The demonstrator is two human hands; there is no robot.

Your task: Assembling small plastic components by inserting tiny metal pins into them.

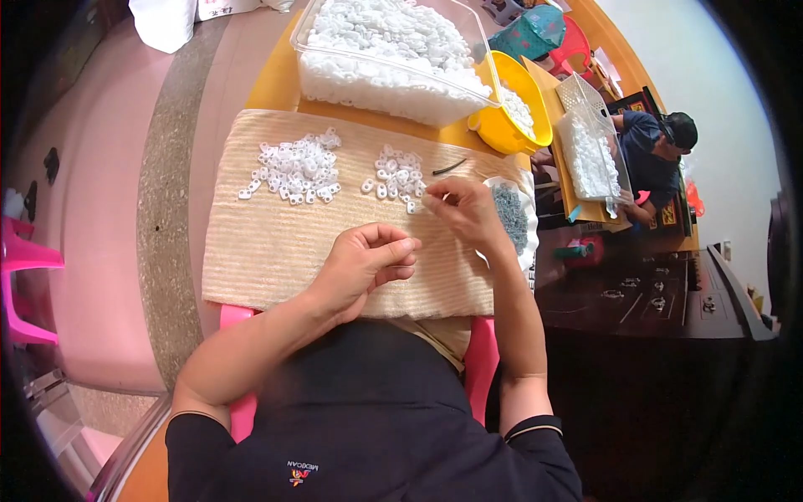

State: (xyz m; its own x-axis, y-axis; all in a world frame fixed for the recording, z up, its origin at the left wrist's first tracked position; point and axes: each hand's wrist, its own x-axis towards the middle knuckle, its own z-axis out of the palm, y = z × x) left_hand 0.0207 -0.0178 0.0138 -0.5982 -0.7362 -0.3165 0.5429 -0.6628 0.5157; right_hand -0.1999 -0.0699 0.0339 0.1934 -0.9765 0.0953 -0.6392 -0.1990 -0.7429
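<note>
My left hand [370, 261] is held over the near middle of the beige striped cloth [276, 259]. Its thumb and fingertips are pressed together, and whatever may be between them is too small to make out. Farther right, my right hand [470, 213] bends its thumb and forefinger into a pinch at the edge of a small pile of white plastic pieces with holes [397, 174]. The fingertips are beside the outermost pieces; I cannot tell what they grip. A larger pile of the same white pieces [297, 170] lies to the left.
Beyond the cloth stands a clear plastic bin [381, 63] full of white pieces, beside a yellow basin [542, 109]. A thin black stick [450, 166] lies near a white scalloped dish [529, 209] of small grey parts. At right, another person [652, 159] sits by a second bin [592, 159].
</note>
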